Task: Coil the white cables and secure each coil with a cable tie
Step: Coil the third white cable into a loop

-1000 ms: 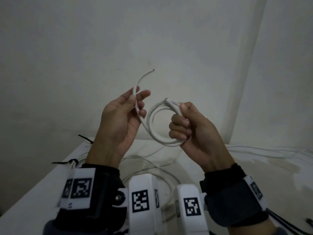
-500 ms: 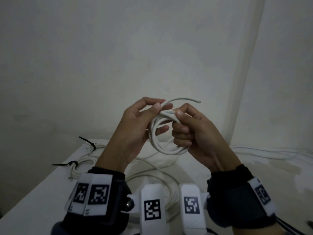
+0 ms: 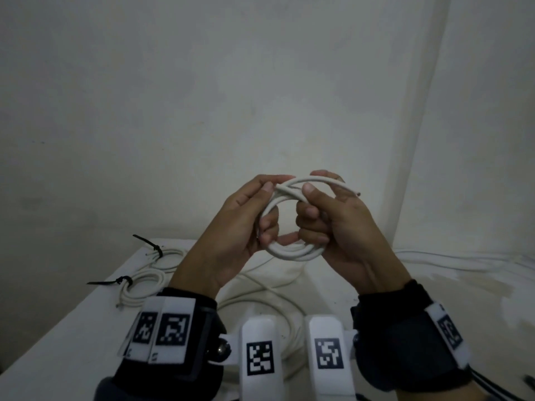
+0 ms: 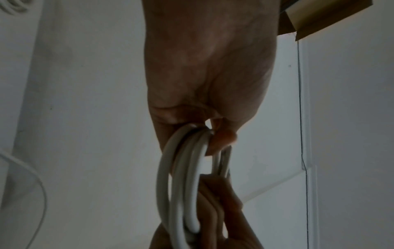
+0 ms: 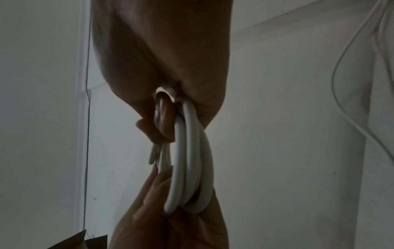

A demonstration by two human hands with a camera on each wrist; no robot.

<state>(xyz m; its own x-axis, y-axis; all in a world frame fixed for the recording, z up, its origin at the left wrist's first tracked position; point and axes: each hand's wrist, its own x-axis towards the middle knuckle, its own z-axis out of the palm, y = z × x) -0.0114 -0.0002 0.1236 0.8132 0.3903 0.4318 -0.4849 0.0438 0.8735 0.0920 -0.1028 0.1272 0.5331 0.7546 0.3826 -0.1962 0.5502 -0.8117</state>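
Note:
A coil of white cable (image 3: 292, 251) hangs in the air above the table, held by both hands. My left hand (image 3: 254, 215) grips its left side, thumb and fingers curled round the loops. My right hand (image 3: 324, 209) grips the right side, thumb pressed on the top strands. The cable's free end (image 3: 357, 193) sticks out to the right behind my right fingers. From the left wrist the coil (image 4: 181, 185) shows edge-on as several parallel loops; the right wrist view shows the same coil (image 5: 187, 160) between both hands.
Two finished coils with black cable ties (image 3: 153, 247) (image 3: 121, 282) lie at the left of the white table (image 3: 58, 337). Loose white cables (image 3: 269, 290) sprawl under my hands and run along the wall at right (image 3: 451, 260).
My left hand has brought the free end over to the coil and now grips the coil itself. The end has swung from upper left to the right side. Both hands have sunk slightly.

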